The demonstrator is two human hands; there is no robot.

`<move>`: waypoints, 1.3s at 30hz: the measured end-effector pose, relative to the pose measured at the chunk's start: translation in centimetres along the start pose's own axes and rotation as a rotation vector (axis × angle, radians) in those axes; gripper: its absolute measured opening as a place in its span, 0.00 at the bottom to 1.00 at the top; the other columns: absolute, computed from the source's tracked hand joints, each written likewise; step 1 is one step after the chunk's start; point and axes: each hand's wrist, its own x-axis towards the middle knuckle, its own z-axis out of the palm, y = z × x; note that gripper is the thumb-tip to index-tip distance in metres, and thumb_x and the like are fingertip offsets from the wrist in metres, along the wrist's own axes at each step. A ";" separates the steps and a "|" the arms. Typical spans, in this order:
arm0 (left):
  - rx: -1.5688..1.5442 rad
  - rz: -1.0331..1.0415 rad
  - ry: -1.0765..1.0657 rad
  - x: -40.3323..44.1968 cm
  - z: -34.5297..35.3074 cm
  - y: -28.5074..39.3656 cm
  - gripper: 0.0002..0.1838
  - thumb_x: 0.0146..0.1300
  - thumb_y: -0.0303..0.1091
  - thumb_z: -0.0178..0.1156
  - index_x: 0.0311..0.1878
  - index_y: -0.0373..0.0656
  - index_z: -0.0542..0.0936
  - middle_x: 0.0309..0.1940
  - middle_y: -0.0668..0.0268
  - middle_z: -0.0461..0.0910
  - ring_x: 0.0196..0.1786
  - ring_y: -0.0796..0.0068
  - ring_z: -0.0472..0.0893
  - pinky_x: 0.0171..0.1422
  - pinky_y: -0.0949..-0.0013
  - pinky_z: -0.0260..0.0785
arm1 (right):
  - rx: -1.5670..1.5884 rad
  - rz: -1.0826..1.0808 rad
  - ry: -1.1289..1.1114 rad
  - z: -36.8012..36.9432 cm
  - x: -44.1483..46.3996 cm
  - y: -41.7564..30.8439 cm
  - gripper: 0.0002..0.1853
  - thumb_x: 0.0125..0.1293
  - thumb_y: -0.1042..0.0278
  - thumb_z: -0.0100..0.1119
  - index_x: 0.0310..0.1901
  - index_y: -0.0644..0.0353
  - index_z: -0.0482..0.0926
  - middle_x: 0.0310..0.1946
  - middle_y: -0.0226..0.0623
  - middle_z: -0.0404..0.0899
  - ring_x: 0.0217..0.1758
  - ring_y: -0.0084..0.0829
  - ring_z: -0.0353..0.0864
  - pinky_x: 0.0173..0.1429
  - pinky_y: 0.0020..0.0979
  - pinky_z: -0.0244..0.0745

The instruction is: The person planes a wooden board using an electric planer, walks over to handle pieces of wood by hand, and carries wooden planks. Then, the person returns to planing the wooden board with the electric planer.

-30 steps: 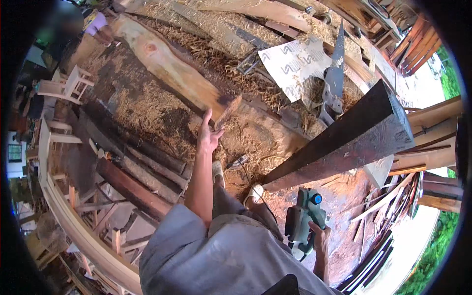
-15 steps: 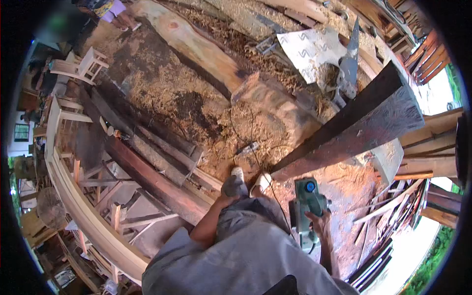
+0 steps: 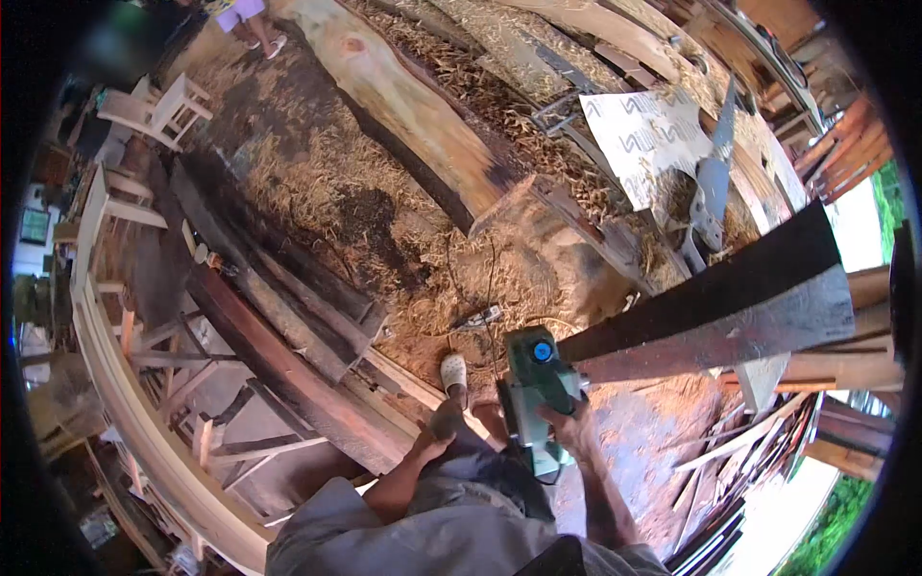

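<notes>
Extending far-left from the right hand (image 3: 574,428), the electric planer (image 3: 534,369) was clasped by its fingers, the left hand (image 3: 435,439) being too indistinct to tell.

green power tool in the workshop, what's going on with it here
A person's right hand grips the green power tool by its handle, in front of the body. The left hand is low by the legs; whether it holds anything is unclear. A long pale board lies ahead among wood shavings, and a dark beam is at the right.
</notes>
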 end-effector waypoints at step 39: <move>0.225 0.054 0.760 6.6 3.8 7.8 0.44 0.49 0.47 0.71 0.67 0.30 0.69 0.53 0.43 0.79 0.55 0.42 0.79 0.60 0.48 0.74 | -0.120 -0.143 -0.377 14.4 25.9 34.1 0.20 0.60 0.58 0.69 0.52 0.58 0.83 0.42 0.43 0.87 0.40 0.36 0.87 0.44 0.37 0.83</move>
